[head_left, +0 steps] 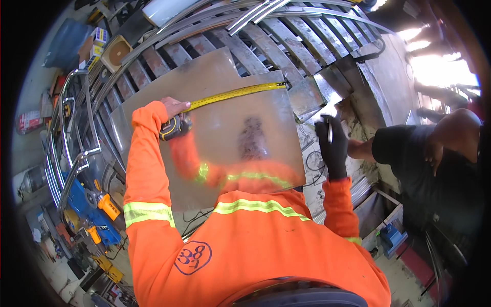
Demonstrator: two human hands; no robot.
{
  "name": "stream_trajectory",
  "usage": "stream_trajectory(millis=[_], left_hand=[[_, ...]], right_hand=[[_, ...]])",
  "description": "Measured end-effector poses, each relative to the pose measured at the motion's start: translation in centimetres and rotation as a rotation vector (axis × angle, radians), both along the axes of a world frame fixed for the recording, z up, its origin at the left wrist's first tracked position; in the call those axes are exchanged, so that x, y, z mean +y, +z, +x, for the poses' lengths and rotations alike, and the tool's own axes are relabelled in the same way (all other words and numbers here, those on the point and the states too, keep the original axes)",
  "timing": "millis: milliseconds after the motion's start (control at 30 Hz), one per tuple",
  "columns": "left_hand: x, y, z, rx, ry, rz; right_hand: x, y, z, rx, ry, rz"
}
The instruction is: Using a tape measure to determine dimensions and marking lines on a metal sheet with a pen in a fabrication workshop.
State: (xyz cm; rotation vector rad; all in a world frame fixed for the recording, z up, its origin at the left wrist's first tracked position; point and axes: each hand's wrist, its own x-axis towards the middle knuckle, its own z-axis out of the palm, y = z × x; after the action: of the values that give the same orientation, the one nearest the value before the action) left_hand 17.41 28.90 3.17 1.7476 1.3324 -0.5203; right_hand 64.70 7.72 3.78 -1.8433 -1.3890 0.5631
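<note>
A large shiny metal sheet (215, 133) lies in front of me, with a notch cut in its far edge and a dark smudge right of its middle. A yellow tape measure blade (235, 95) stretches across it, its end at the sheet's right edge. My left hand (175, 106), bare, is closed on the blade at the left, with the black and yellow tape case (174, 128) just below it. My right hand (332, 148), in a black glove, is right of the sheet, closed around a slim, pale, pen-like stick (330, 132).
Beneath the sheet is a slatted metal rack (281, 43); long metal strips (255, 15) lie across its far side. Bent chrome tubing (66, 138) and yellow angle grinders (108, 205) are at left. Another person (434, 153) is close on the right, near an open metal box (378, 215).
</note>
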Motion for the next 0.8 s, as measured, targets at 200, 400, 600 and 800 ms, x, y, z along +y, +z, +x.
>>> stream_trajectory(millis=[200, 400, 600, 800], left_hand=[[0.2, -0.4, -0.3, 0.125, 0.1, -0.029], [-0.7, 0.0, 0.1, 0.118, 0.138, 0.019], [-0.4, -2.4, -1.8, -0.056, 0.139, -0.006], [0.0, 1.6, 1.3, 0.125, 0.079, -0.005]], right_hand=[[12.9, -0.8, -2.9, -0.252, 0.228, 0.215], [15.6, -1.1, -2.3, -0.336, 0.319, 0.05], [16.9, 0.0, -3.2, 0.167, 0.387, 0.217], [18.0, 0.4, -3.9, 0.57, 0.52, -0.057]])
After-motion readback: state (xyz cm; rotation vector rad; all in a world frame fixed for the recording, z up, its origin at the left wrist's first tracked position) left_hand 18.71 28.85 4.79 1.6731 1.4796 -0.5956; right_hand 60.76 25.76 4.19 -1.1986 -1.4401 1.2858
